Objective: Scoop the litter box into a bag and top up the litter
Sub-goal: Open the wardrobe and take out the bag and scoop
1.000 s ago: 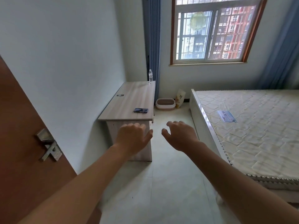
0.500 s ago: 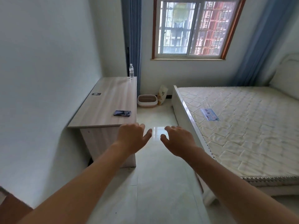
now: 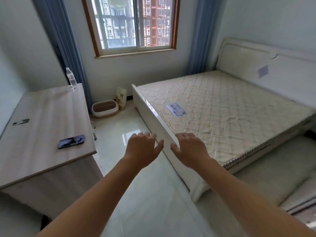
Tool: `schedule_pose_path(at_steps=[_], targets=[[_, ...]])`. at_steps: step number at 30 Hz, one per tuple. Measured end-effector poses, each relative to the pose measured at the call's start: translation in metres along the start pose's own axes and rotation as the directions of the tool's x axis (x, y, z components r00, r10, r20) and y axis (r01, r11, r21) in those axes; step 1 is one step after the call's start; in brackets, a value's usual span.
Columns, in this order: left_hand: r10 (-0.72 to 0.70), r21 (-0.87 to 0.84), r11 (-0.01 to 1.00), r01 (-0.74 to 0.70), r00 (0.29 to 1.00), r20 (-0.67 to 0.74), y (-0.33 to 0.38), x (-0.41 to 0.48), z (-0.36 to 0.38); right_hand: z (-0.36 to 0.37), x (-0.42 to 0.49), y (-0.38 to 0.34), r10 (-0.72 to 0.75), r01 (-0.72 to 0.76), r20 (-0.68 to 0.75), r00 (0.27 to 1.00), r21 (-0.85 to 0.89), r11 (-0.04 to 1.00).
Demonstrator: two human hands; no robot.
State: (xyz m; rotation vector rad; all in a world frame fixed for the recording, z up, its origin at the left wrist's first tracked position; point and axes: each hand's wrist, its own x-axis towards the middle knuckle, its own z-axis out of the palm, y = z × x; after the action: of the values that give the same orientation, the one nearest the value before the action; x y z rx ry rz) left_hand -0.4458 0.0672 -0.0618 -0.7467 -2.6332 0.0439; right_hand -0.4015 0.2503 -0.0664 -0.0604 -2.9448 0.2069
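A pale litter box (image 3: pixel 104 108) with brownish litter inside sits on the floor at the far wall, under the window. A white and yellow litter bag (image 3: pixel 121 100) stands upright just right of it, against the wall. Both my arms are stretched forward at mid-frame, well short of the box. My left hand (image 3: pixel 142 147) and my right hand (image 3: pixel 190 148) hang side by side in the air with loosely curled fingers, holding nothing.
A wooden desk (image 3: pixel 42 127) stands on the left with a dark phone (image 3: pixel 71 141) and a water bottle (image 3: pixel 71 77) on it. A bed with a bare mattress (image 3: pixel 213 106) fills the right. A strip of glossy tiled floor (image 3: pixel 136 194) runs between them toward the box.
The view has swung right and moved into the room: the door has left the frame, the desk is nearer, the headboard is now in sight. Both hands keep the same pose.
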Motion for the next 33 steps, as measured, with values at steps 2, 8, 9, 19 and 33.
schedule_pose_path(at_steps=[2, 8, 9, 19, 33], targets=[[0.021, -0.009, 1.0, -0.021, 1.0, 0.004, 0.011, 0.027, 0.01, 0.004, 0.017, 0.021, 0.027, -0.027, -0.001, 1.0, -0.004, 1.0], [0.089, -0.014, 0.996, -0.089, 0.995, 0.036, 0.036, 0.102, 0.027, 0.005, 0.071, 0.077, 0.083, -0.083, 0.0, 0.997, 0.024, 0.996], [0.097, -0.017, 0.995, -0.096, 0.995, 0.032, 0.038, 0.113, 0.031, 0.005, 0.078, 0.085, 0.09, -0.09, -0.003, 0.996, 0.035, 0.995], [0.28, -0.108, 0.955, -0.278, 0.96, 0.007, 0.097, 0.225, 0.073, -0.004, 0.11, 0.186, 0.277, -0.277, -0.008, 0.961, 0.008, 0.961], [0.658, -0.305, 0.682, -0.664, 0.74, -0.139, 0.206, 0.389, 0.146, -0.012, 0.139, 0.293, 0.72, -0.722, -0.051, 0.692, -0.066, 0.689]])
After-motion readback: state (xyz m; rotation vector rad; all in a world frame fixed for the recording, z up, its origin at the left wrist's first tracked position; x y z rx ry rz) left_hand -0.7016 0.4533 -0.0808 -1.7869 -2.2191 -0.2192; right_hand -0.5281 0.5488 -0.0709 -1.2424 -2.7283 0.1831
